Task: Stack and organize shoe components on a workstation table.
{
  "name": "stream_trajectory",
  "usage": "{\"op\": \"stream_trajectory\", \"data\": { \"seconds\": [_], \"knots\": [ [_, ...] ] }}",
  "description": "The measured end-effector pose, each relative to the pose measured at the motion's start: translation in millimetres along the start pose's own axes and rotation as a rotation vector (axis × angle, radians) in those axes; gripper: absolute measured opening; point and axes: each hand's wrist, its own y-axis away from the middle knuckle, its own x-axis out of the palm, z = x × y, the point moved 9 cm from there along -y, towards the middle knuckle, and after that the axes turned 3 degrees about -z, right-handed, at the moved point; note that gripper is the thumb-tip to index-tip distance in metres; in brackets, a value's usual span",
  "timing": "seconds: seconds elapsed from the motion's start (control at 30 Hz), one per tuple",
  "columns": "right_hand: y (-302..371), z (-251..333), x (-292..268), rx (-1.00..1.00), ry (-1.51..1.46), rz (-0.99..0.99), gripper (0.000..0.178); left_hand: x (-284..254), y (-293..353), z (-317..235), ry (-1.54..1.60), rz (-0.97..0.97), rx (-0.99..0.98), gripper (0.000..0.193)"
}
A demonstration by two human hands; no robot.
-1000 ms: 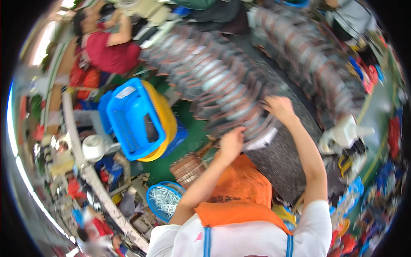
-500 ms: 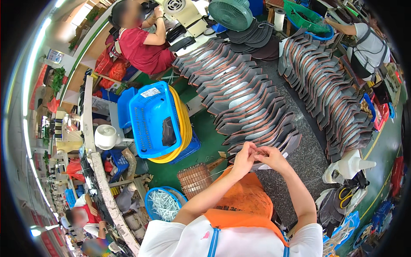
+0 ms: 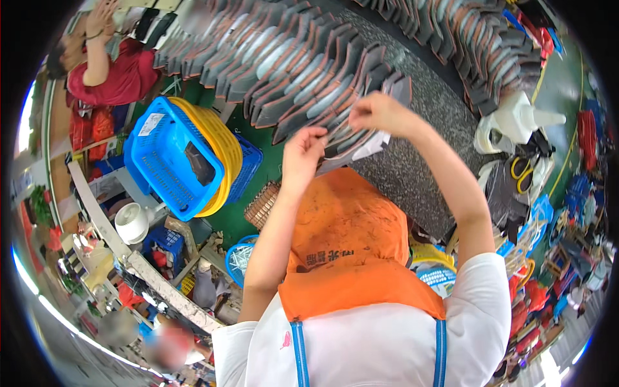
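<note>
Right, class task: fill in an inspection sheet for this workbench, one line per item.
Surface: dark speckled bench, mostly covered.
Job's things: overlapping rows of dark flat pieces; nearest pieces at both hands.
Clutter: white glue bottle, yellow-handled scissors.
Hands: left hand and right hand pinch one grey piece.
Cables: nothing seen.
Surroundings: blue basket on yellow ones, white fan, a person in red.

Basket label: we saw a small white rectangular label on the upper rim of the blue basket, at the left.
Apron print: we saw a short line of dark print low on the orange apron.
Screens and signs: we found none.
</note>
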Motion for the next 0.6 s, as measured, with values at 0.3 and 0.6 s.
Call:
{"op": "stream_trajectory", "data": {
  "seconds": [0.3, 0.6],
  "knots": [
    [-4, -34, -58, -0.014, 0.585, -0.393, 0.019, 0, 0, 3, -0.339, -0.112, -0.001, 0.022],
    [-19, -11, -55, -0.320, 0.764, -0.410, 0.017, -6, -2, -9, -0.811, -0.306, 0.145, 0.012]
  ]
}}
